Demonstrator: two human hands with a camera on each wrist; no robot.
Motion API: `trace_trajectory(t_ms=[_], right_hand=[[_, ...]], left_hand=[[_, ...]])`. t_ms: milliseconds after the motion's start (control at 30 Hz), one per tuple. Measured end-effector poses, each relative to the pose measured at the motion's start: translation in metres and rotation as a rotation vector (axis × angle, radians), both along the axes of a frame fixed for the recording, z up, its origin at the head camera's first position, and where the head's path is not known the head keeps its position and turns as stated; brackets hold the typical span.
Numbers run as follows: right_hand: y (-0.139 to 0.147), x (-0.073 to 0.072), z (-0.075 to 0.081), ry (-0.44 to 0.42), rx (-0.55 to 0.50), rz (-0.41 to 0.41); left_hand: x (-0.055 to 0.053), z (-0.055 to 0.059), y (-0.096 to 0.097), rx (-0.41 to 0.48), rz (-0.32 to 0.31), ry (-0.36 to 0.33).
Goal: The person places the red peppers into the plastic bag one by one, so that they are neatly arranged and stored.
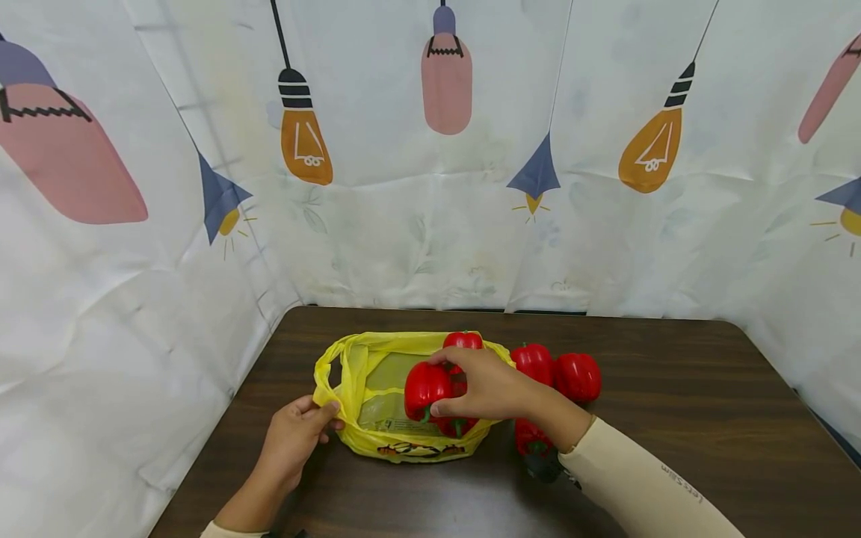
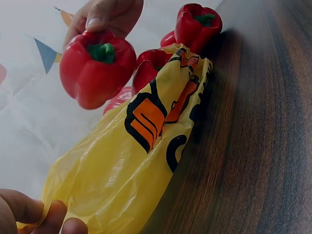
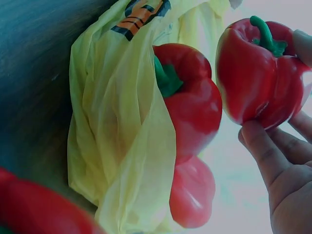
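Observation:
A yellow plastic bag [image 1: 363,441] lies on the table with its mouth spread. My left hand [image 1: 294,437] pinches the bag's left edge by a handle, thumb and fingers on the film, as the left wrist view also shows. In my right hand [image 1: 487,385] a red bell pepper [image 1: 425,390] with a green stem is gripped between thumb and fingers, above the bag's opening. Other red bell peppers [image 3: 187,102] sit at the bag's right side, partly behind its yellow film in the right wrist view; my right hand covers some of them in the head view.
Right of the bag, red bell peppers [image 1: 577,377] stand on the dark wood table [image 1: 686,418]. Another pepper [image 1: 534,437] lies nearer, partly behind the right forearm, with a dark object [image 1: 543,467] at the sleeve. A white printed curtain [image 1: 417,239] hangs behind the table.

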State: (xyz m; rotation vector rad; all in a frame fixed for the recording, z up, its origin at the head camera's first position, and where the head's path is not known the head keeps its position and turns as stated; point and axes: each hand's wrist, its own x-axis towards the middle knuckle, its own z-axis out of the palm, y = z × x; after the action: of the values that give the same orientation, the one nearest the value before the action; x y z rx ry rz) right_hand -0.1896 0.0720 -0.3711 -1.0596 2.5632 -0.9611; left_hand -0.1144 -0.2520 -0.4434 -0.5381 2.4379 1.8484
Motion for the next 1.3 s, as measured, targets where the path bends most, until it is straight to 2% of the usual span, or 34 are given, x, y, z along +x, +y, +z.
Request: trace_trajectory(t_ms=[633, 1000, 1300], right_hand=[[-0.029, -0.006, -0.015, -0.07, 0.0, 0.017], [-0.035, -0.007, -0.024, -0.048, 0.023, 0.015], [-0.039, -0.009, -0.034, -0.064, 0.035, 0.011]], left_hand=[[0.0, 0.0, -0.001, 0.003, 0.007, -0.004], [-0.001, -0.001, 0.0, 0.014, 0.02, 0.008], [-0.001, -0.001, -0.001, 0.007, 0.019, 0.005]])
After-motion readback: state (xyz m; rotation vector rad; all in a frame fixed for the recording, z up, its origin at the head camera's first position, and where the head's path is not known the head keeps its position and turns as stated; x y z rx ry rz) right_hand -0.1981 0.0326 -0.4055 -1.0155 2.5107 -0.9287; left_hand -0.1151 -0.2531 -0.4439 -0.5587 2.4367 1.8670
